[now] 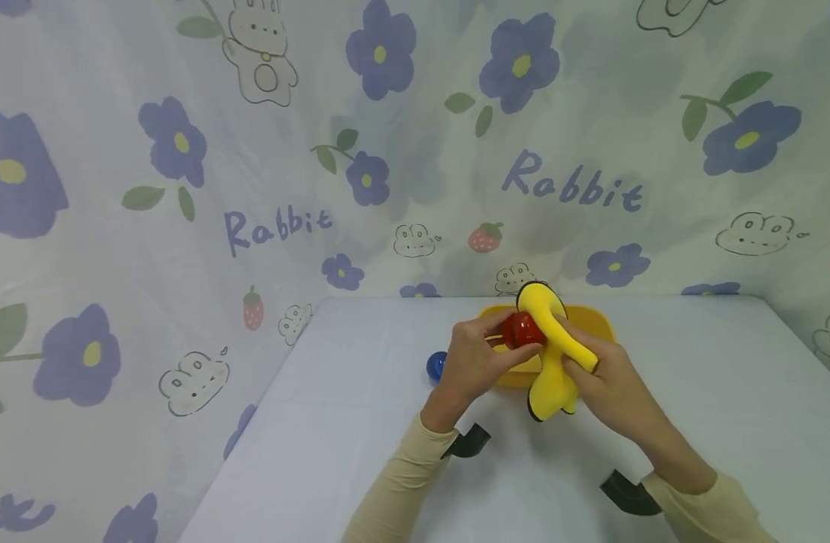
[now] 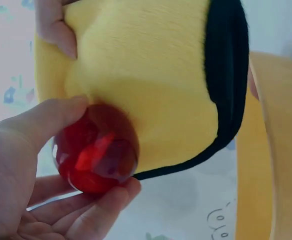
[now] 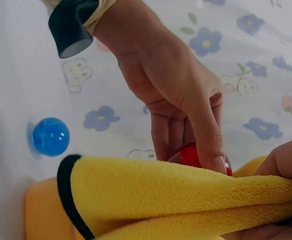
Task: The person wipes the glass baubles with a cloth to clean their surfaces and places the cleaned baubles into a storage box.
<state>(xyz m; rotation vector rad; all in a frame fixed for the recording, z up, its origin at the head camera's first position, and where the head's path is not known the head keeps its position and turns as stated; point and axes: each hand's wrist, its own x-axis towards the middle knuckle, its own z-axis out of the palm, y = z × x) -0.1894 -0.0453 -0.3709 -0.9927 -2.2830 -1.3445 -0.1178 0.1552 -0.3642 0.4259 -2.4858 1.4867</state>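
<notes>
Glossy red ball [image 1: 525, 329] in left hand's grip [image 1: 473, 356], touching yellow cloth [image 1: 555, 368] — dark-edged, held in right hand's grip [image 1: 609, 386]

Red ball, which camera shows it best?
The left wrist view: the red ball appears large and mostly uncovered in the left hand. The head view shows it small, partly covered; the right wrist view shows only part, behind the yellow cloth.

You have a white table [image 1: 320, 437] before you; toward its far side sits a yellow-orange container [image 1: 594, 323]; to your left of that rests a glossy blue ball [image 1: 436, 366], near it; beyond the table you face a pale curtain [image 1: 435, 166], printed with purple flowers [image 1: 381, 53], green leaves [image 1: 142, 197], strawberries [image 1: 485, 240], rabbits [image 1: 265, 53] and the word "Rabbit" twice.
</notes>
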